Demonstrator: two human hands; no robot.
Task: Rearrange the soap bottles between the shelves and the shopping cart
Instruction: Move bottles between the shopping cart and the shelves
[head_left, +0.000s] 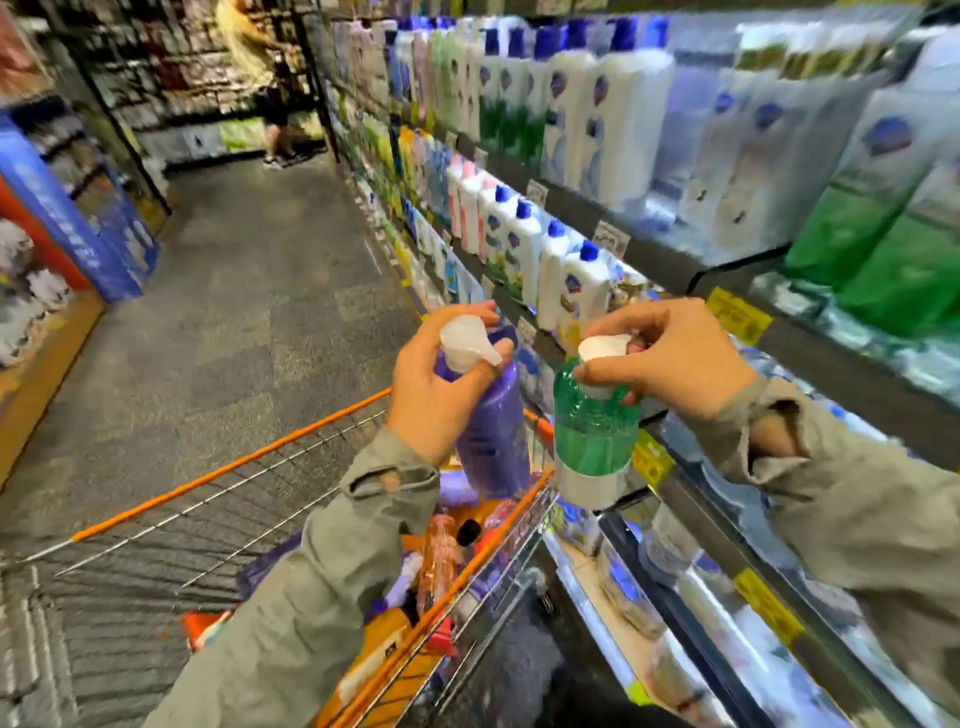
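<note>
— Purple soap bottle (493, 441): where is it found?
— Above the shopping cart (234, 467), near its right rim. Its neck is gripped by the left hand (436, 395), with the fingers curled below the white pump.
— What is seen inside the cart?
— Blurred packages, partly hidden by the left sleeve; none can be named.
— And the green soap bottle (592, 431)?
— It is held just beside the purple one, in front of the shelves (571, 208). Its white cap is pinched by the right hand (675, 358). Its label is smeared and cannot be read.
</note>
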